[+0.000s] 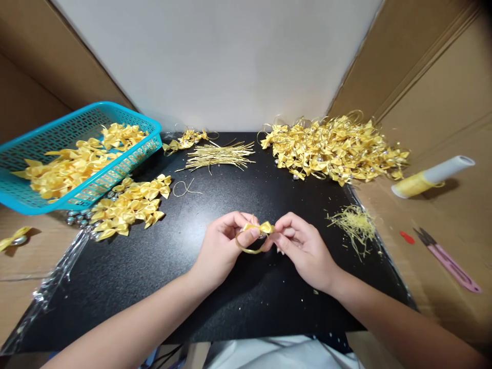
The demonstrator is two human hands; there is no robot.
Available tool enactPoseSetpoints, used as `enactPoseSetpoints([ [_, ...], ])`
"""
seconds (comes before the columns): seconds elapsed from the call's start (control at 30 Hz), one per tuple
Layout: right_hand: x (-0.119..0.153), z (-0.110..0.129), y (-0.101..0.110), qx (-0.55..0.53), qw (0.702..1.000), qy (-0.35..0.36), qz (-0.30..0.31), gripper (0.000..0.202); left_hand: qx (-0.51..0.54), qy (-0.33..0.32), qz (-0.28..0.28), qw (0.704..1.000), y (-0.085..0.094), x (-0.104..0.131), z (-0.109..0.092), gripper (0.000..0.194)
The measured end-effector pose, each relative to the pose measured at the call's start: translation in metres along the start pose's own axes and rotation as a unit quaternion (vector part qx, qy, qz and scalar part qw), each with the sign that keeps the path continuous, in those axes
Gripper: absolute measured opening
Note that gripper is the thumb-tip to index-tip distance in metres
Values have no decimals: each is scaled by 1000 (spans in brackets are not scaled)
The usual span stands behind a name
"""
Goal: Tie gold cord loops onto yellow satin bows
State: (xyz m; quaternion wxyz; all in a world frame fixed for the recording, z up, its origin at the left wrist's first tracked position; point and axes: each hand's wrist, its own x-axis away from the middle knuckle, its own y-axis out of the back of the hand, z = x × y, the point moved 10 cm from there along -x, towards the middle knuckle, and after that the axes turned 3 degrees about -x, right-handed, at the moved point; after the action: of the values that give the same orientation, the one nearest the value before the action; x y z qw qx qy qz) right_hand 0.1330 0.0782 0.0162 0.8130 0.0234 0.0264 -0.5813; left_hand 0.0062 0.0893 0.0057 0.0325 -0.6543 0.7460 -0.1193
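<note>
well, the bow [265,227] gleams yellow

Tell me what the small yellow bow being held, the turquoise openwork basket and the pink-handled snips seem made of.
Small yellow bow: probably satin ribbon, glossy; its folds catch the light.
Turquoise openwork basket: likely smooth moulded plastic, given its even colour and regular holes.
Pink-handled snips: dark, thin blades suggest metal; the handle's uniform, smooth-looking pink suggests plastic, though painted metal is possible.

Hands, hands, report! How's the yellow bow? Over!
Left hand pinching bow. Right hand at bow's right end. Gold cord looped beside it. Snips off to the right, not in the way.
</note>
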Motion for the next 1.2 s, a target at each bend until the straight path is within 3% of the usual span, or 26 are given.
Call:
enactPoseSetpoints([
  [0.2, -3, -2, 2, 16, 1000, 1, 2, 12, 66, 81, 31, 994, -9, -2, 15, 28],
  [0.37, -2, 15, 10, 106, 992, 70, -23, 7, 70, 141, 6, 988, -6, 0, 24, 31],
  [0.7, 3, 35, 15, 201, 968, 140, -56, 9, 135, 243, 44, 960, -17, 5, 43, 30],
  [1.03, -3, 30, 13, 165, 977, 132, -15, 11, 165, 272, 80, 945, -25, 11, 44, 22],
  [1.2, -3, 32, 15, 193, 968, 155, -31, 11, 150, 254, 44, 954, -18, 8, 40, 23],
])
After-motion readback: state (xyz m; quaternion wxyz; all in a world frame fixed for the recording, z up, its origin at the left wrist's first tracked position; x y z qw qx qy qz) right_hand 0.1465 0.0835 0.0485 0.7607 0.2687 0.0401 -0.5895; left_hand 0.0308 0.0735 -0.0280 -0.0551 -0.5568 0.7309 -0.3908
